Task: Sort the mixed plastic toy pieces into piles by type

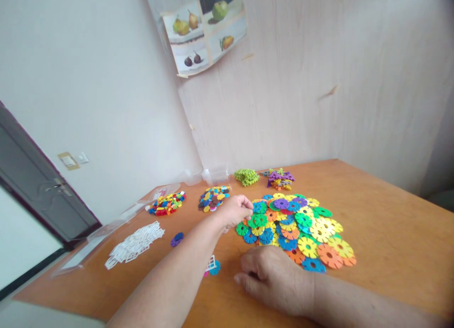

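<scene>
2 hands over 1 wooden table. Left hand at left edge of 1 multicolor pile of slotted snowflake discs, overlapped, too many to count; thumb and index tips close together, can't tell if pinching a disc. Right hand at pile's near edge, fingers curled in, can't tell if gripping. 5 smaller piles: white lattice pieces, toy bricks, small discs, lime-green pieces, purple-topped mixed pieces. Under left forearm: 1 teal disc. Wall: 1 fruit poster, 4 panels.
</scene>
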Action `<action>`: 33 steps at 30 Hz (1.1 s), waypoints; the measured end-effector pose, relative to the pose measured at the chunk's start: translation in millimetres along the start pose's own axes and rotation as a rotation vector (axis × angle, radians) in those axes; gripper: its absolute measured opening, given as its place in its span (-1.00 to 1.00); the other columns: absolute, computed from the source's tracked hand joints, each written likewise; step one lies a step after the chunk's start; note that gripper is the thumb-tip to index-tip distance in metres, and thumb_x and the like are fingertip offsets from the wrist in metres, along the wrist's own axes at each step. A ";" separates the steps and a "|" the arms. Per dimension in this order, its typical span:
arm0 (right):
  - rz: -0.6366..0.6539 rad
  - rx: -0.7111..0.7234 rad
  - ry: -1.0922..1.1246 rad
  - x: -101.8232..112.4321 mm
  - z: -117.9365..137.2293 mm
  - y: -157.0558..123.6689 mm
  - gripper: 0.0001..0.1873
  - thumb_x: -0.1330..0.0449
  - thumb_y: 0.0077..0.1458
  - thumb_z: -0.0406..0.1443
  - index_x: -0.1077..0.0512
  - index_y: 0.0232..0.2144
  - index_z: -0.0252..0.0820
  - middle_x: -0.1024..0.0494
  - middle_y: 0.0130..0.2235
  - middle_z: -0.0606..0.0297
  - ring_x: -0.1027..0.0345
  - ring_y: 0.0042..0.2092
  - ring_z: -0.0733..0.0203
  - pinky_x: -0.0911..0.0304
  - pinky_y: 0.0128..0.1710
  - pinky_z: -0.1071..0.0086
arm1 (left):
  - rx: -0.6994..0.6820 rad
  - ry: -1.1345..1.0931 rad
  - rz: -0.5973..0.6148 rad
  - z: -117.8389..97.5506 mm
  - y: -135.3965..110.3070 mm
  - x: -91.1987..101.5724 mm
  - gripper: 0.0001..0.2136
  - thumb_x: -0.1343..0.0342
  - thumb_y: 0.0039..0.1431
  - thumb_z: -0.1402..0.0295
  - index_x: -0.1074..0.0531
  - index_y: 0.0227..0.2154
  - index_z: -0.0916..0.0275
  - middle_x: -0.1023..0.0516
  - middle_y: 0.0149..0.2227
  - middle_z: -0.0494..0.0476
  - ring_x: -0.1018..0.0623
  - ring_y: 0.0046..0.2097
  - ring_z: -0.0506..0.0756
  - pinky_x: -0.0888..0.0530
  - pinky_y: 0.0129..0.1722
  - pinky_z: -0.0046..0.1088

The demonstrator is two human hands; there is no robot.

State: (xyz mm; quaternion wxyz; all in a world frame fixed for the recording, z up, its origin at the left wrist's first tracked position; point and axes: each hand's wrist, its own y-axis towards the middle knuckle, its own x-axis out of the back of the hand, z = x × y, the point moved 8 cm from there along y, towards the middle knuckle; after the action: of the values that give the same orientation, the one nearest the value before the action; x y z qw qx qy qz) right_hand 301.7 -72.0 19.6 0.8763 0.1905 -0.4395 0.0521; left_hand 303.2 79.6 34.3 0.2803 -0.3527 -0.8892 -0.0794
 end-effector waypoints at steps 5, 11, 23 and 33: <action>0.008 -0.002 -0.002 0.1 0.8 0.0 -0.70 -0.07 0.17 -0.20 -0.32 -0.56 -0.20 -0.44 -0.47 0.37 -0.25 -0.45 0.36 0.01 -0.47 0.45 | 0.007 0.040 -0.071 -1.5 -17.1 39.7 -0.90 -0.14 -0.04 0.50 -0.40 -0.40 0.27 -0.47 -0.53 -0.02 -0.47 -0.47 -0.05 -0.34 -0.45 -0.57; 0.026 -0.001 -0.030 1.4 4.2 -1.3 -0.70 -0.06 0.18 -0.22 -0.32 -0.56 -0.20 -0.43 -0.49 0.36 -0.24 -0.45 0.34 0.02 -0.47 0.42 | 0.086 0.165 -0.164 36.8 -47.6 117.9 -0.87 -0.15 -0.05 0.41 -0.43 -0.37 0.26 -0.51 -0.47 0.01 -0.50 -0.42 -0.01 -0.34 -0.41 -0.54; 0.066 -0.024 0.002 -2.2 3.9 -1.3 -0.69 -0.04 0.21 -0.23 -0.30 -0.56 -0.18 -0.46 -0.46 0.34 -0.28 -0.44 0.31 -0.03 -0.45 0.41 | 0.339 0.382 -0.271 119.4 -102.3 180.8 -0.76 -0.24 -0.25 0.42 -0.45 -0.41 0.27 -0.50 -0.50 -0.02 -0.46 -0.43 0.03 -0.28 -0.48 -0.53; 0.064 -0.023 0.010 -1.9 3.7 -0.9 -0.69 -0.04 0.21 -0.23 -0.29 -0.56 -0.18 -0.46 -0.46 0.34 -0.28 -0.44 0.31 -0.03 -0.44 0.40 | 0.351 0.320 -0.286 128.8 -102.4 177.8 -0.81 -0.26 -0.28 0.46 -0.42 -0.49 0.27 -0.47 -0.57 -0.04 -0.46 -0.44 0.03 -0.27 -0.48 -0.53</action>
State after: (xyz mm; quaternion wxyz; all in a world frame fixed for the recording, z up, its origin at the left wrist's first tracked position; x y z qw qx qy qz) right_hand 298.0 -74.1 19.9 0.8784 0.1660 -0.4418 0.0760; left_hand 71.8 151.2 31.7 0.4598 -0.1527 -0.8746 -0.0176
